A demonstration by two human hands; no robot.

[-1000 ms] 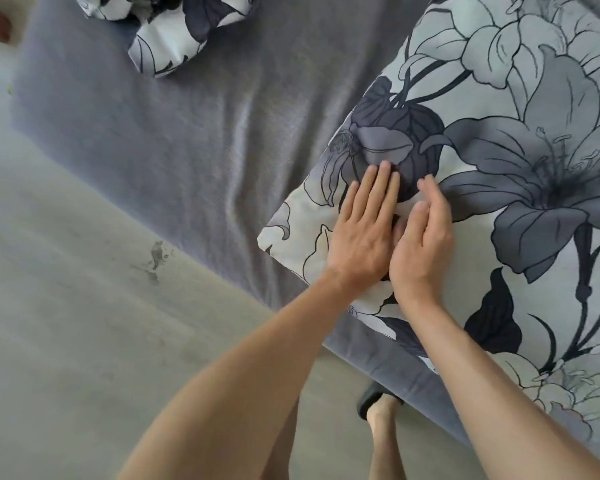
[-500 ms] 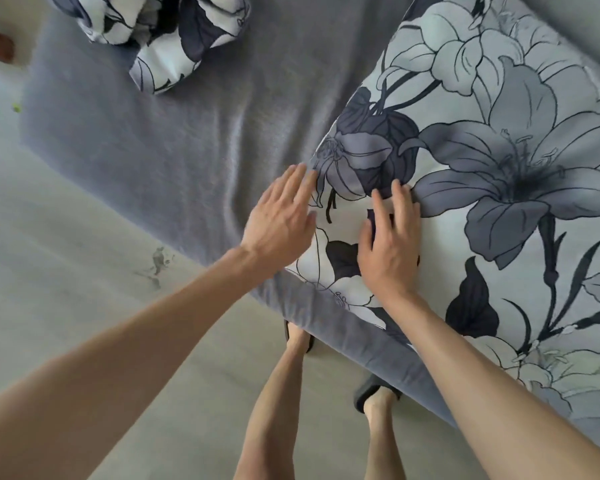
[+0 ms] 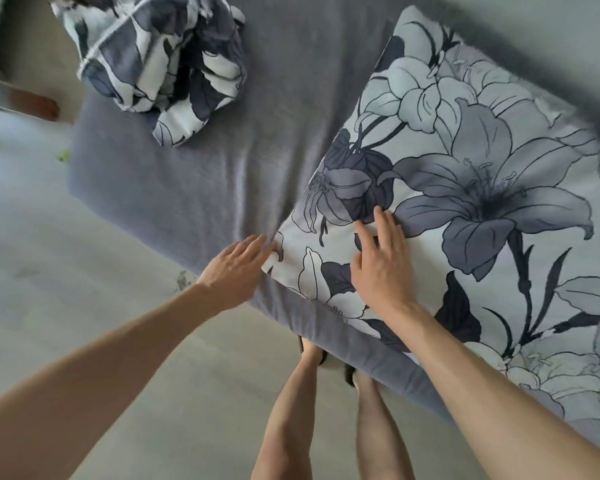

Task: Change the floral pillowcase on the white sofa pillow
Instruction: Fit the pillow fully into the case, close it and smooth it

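Right hand flat, fingers spread on floral pillow, left hand open, fingertips touching its corner

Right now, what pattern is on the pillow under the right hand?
Large grey and dark lilies outlined in black on white, on the pillow; head view shows it.

Bare arms, bare legs, dark slippers

Both forearms are uncovered to the edge of the view, with no sleeve, watch, ring or bracelet on the left hand or the right hand. The lower legs are bare as well. Each foot wears a dark open slipper, though only a small part of each shows.
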